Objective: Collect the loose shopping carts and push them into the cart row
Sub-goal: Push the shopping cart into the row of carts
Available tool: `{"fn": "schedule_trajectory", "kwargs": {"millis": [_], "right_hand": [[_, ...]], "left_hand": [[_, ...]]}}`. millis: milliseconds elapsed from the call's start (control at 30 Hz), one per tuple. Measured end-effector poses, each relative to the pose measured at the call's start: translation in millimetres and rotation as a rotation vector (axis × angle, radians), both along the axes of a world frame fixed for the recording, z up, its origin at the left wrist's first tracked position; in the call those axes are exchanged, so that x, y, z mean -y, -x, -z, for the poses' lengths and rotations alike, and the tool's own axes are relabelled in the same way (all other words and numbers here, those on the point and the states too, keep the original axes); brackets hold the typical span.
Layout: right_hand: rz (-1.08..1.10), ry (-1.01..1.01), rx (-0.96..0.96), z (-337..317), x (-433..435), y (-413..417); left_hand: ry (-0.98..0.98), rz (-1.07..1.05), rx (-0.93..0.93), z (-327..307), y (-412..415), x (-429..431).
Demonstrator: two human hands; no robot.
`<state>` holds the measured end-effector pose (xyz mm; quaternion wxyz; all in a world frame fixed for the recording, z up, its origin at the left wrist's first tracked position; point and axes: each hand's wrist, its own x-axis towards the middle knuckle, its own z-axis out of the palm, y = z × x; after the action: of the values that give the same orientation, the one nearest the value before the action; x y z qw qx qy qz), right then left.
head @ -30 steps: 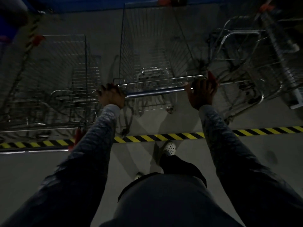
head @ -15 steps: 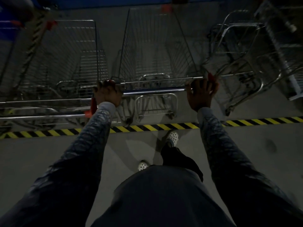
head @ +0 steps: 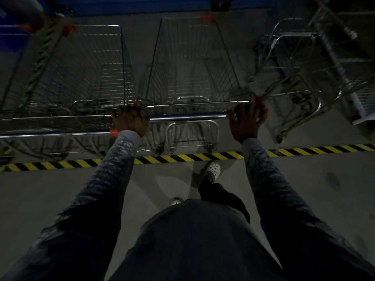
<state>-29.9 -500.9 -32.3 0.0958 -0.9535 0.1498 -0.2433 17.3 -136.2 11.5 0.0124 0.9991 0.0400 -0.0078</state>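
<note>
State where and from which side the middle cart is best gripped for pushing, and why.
Grip the handle bar at the middle cart's near end, coming from behind, hands wide apart as the left hand and right hand are. The bar spans its wide end, so pushing there likely steers it straight.

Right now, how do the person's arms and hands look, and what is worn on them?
Both arms wear long, close-fitting sleeves: the left sleeve and the right sleeve are dark grey with a lighter net-like pattern, ending in paler grey cuffs at the wrists. The left hand and right hand are bare, with no gloves.
</note>
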Motion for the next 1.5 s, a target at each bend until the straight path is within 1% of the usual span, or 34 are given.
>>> {"fn": "schedule_trajectory", "kwargs": {"millis": [100,200,300,400,533,633,1000,1500], "right_hand": [[-0.005,-0.006,-0.01,-1.0,1.8,0.7],[-0.006,-0.009,0.002,-1.6,1.2,1.8],[0.007,0.011,-0.021,-1.7,-1.3,4.2],[0.003,0.035,-0.005,-1.9,-4.0,9.7],[-0.027,0.012,-0.009,-1.1,-6.7,18.2],[-0.028,0.035,0.008,0.0,-8.8,22.8],[0.017,-0.011,0.101,0.2,-17.7,22.6],[0.026,0.005,0.112,-1.0,-19.5,24.1]], "left_hand": [[0.056,0.01,0.012,2.0,2.9,-2.9],[0.061,0.046,0.027,-1.2,8.4,-5.4],[0.036,0.074,-0.013,-0.1,7.4,-11.9],[-0.042,0.089,-0.068,-2.1,7.8,-18.2],[-0.112,0.235,-0.012,-9.6,15.4,-26.8],[-0.151,0.272,0.0,-10.3,17.7,-30.7],[-0.12,0.228,-0.01,-12.9,22.9,-26.7],[-0.108,0.169,-0.002,-10.7,23.5,-22.6]]}}
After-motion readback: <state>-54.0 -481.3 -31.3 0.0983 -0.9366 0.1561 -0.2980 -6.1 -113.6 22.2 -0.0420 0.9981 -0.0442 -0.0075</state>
